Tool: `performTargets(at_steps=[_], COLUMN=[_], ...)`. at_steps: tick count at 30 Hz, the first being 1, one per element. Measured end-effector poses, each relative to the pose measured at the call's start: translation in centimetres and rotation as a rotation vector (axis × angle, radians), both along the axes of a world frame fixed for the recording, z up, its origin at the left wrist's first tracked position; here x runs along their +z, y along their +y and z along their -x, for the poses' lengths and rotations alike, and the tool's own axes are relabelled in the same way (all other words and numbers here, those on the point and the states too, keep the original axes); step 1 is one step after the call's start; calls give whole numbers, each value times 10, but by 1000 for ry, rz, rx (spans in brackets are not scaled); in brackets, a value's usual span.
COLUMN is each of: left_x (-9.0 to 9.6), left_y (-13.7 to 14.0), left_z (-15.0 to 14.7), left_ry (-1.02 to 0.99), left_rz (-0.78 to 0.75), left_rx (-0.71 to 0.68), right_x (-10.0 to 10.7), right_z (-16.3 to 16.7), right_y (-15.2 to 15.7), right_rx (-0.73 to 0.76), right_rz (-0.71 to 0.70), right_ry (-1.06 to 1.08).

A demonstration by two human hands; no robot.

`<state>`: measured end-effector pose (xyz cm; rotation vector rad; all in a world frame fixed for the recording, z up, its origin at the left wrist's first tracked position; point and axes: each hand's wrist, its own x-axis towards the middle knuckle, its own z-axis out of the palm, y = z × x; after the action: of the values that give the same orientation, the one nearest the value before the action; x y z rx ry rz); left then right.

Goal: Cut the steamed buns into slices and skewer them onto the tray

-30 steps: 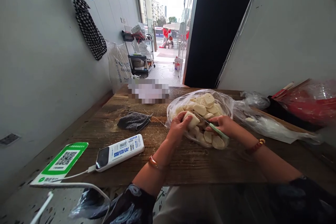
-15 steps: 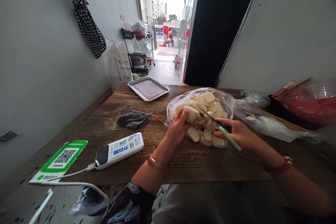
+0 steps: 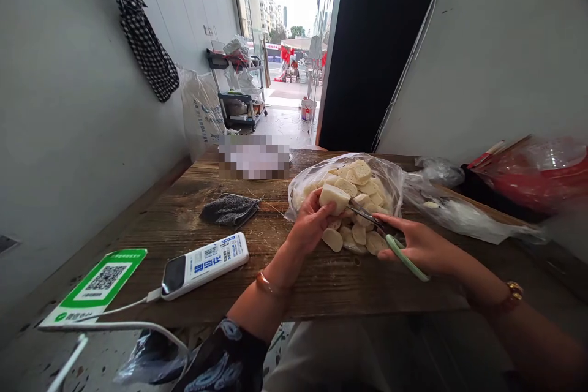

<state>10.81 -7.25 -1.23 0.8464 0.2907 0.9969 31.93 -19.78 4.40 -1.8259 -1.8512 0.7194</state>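
Observation:
My left hand (image 3: 310, 225) grips a thick, pale, cream-coloured food chunk (image 3: 334, 197), fingers and thumb closed around its side. In my right hand (image 3: 418, 245) is a pair of scissors (image 3: 407, 258) with light green handles and dark metal blades. The blades reach to the right side of the chunk, low down. Behind and below both hands, many pale round slices (image 3: 361, 170) lie heaped on a clear plastic bag (image 3: 298, 182). Several slices (image 3: 332, 240) sit at the heap's near edge.
On the wooden table (image 3: 275, 269) lie a grey cloth (image 3: 229, 209), a white power bank (image 3: 206, 264) with a cable, and a green QR-code card (image 3: 98, 282). A blurred pale patch (image 3: 255, 158) is at the back. More plastic bags (image 3: 463, 211) and a red bag (image 3: 537, 177) are at the right.
The scissor blades have moved from over the slices to the right side of the chunk, and the green handles have swung lower. The view has shifted slightly; the tray is now blurred out.

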Motion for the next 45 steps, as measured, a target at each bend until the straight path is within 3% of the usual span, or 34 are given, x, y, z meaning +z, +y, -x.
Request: performTargets(at_steps=[19,40,45], left_x=[-5,1,-1], left_y=[-4,0,-1], left_z=[-2,2,0], left_ry=[50,18,8], left_rz=[-70,36,39], left_rx=[-28,-66,-49], right_x=[1,-7,-4], right_z=[7,1,1], right_y=[11,7,3], right_rx=[47,-45,-9], right_rz=[46,-69,17], right_ry=[-13,-55,-22])
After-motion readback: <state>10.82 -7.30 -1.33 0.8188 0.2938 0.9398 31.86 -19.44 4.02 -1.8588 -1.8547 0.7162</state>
